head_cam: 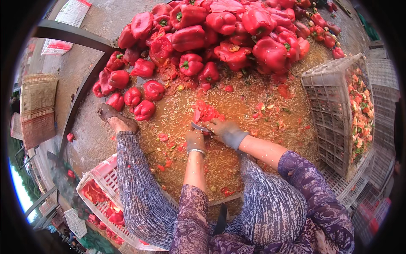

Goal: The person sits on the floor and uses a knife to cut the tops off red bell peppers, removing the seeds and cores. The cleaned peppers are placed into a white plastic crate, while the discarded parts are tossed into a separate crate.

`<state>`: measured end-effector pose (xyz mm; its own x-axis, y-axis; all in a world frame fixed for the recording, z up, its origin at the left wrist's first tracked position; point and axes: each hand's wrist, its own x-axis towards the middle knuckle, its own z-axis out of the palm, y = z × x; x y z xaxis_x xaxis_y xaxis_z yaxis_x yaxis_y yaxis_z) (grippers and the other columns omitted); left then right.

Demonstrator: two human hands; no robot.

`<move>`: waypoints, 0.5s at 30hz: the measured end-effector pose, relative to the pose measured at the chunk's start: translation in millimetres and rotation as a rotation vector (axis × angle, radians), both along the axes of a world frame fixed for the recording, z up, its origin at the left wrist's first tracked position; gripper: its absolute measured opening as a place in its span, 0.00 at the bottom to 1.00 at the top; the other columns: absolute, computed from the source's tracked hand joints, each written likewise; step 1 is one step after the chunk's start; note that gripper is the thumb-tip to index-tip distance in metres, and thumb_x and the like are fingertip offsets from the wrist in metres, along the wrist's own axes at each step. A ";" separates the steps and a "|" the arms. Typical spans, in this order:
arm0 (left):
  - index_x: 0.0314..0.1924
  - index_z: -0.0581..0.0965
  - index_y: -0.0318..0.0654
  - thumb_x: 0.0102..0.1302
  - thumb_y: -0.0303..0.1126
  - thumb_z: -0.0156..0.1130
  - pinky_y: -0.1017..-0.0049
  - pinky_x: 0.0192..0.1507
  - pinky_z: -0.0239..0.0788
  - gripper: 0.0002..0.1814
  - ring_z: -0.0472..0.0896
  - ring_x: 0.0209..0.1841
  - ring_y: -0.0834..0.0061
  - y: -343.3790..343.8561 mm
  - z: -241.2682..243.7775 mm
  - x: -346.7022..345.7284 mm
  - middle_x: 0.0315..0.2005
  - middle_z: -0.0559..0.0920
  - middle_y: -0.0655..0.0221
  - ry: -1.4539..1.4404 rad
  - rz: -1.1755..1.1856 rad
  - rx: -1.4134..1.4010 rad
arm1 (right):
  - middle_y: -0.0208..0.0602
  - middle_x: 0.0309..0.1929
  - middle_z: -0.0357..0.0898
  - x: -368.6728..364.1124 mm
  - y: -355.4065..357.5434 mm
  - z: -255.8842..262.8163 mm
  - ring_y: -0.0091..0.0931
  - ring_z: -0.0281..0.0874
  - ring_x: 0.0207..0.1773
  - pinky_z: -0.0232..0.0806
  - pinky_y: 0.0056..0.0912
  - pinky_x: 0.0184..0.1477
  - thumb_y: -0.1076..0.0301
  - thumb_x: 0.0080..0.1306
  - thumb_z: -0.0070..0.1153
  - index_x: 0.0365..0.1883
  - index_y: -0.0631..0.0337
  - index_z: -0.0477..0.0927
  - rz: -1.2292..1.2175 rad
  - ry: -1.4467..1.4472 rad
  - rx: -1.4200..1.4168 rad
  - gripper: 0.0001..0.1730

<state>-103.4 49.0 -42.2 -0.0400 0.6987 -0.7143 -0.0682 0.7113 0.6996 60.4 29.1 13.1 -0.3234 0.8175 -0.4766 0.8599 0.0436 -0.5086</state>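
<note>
My right hand (224, 130), in a soiled grey glove, is closed around a small knife with a curved metal blade (200, 127). The blade points left, across the fingers of my left hand (194, 137), which wears a brownish glove with a bracelet at the wrist. Just beyond the fingertips of both hands lies a torn-open red bell pepper (204, 111), its flesh spread out; my left hand is at its near edge, with the fingertips partly hidden by the blade. Ahead is a big heap of red bell peppers (188, 38), some whole and some broken.
Seeds and pepper scraps cover the wet floor (177, 127). On the right, a tilted plastic crate (330, 117) holds cores and trimmings. A crate with red pepper pieces (104, 177) stands at the lower left, beside my leg. A dark metal bar (76, 98) runs along the left.
</note>
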 end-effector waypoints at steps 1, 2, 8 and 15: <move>0.48 0.77 0.33 0.67 0.34 0.63 0.74 0.38 0.74 0.14 0.80 0.34 0.76 7.8 0.4 7.3 0.36 0.82 0.68 -0.030 -0.076 -0.030 | 0.38 0.61 0.71 3.1 0.5 -10.1 0.41 0.82 0.47 0.75 0.42 0.44 0.58 0.61 0.62 0.64 0.50 0.68 -0.023 -0.004 0.006 0.33; 0.45 0.78 0.33 0.67 0.35 0.62 0.71 0.36 0.76 0.13 0.82 0.33 0.73 8.9 1.8 18.3 0.32 0.83 0.67 -0.056 -0.065 -0.013 | 0.40 0.54 0.78 8.0 -3.0 -18.4 0.39 0.83 0.42 0.75 0.37 0.43 0.59 0.60 0.63 0.55 0.54 0.76 -0.140 0.110 0.131 0.25; 0.47 0.78 0.32 0.68 0.39 0.61 0.69 0.32 0.74 0.17 0.81 0.29 0.71 18.8 -34.2 4.1 0.31 0.83 0.64 0.188 -0.397 -0.060 | 0.34 0.24 0.80 8.7 11.1 24.6 0.21 0.77 0.25 0.70 0.26 0.27 0.57 0.66 0.61 0.39 0.60 0.82 -1.006 0.898 -0.341 0.14; 0.56 0.75 0.39 0.67 0.34 0.64 0.69 0.42 0.78 0.18 0.83 0.42 0.72 44.5 182.0 -36.1 0.45 0.82 0.66 -0.246 0.084 0.280 | 0.24 0.23 0.74 158.2 -55.2 225.8 0.14 0.69 0.20 0.59 0.16 0.17 0.60 0.68 0.61 0.49 0.60 0.78 -1.412 0.884 0.584 0.16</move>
